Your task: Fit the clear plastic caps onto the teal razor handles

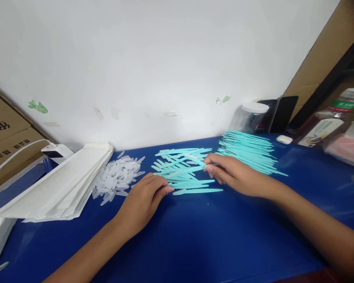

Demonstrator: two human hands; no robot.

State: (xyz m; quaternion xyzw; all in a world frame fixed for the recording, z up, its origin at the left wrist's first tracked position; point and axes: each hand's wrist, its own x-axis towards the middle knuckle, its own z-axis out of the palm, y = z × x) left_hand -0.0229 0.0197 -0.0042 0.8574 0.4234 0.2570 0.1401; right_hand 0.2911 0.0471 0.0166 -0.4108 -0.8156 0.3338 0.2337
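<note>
My right hand [224,171] pinches a turquoise eyebrow razor [194,159] by its handle end; its pale, capped end points up and left. Beneath it lies a loose heap of turquoise razors [197,191], several with whitish blade covers. At the left edge of this heap, my left hand [150,192] is closed, thumb against fingers; what sits between the fingertips is too small to make out. Left of that hand is a pile of small translucent blade covers [118,175]. Beyond my right hand, a stack of turquoise razors [247,151] is spread with the handles roughly parallel.
White paper sleeves [67,177] lie on the blue table [188,243] at left, by a white device [57,152] with a cable. At the back right stand a lidded clear jar [250,118], a phone [283,114], a white earbud case [284,139] and a bottle [324,124].
</note>
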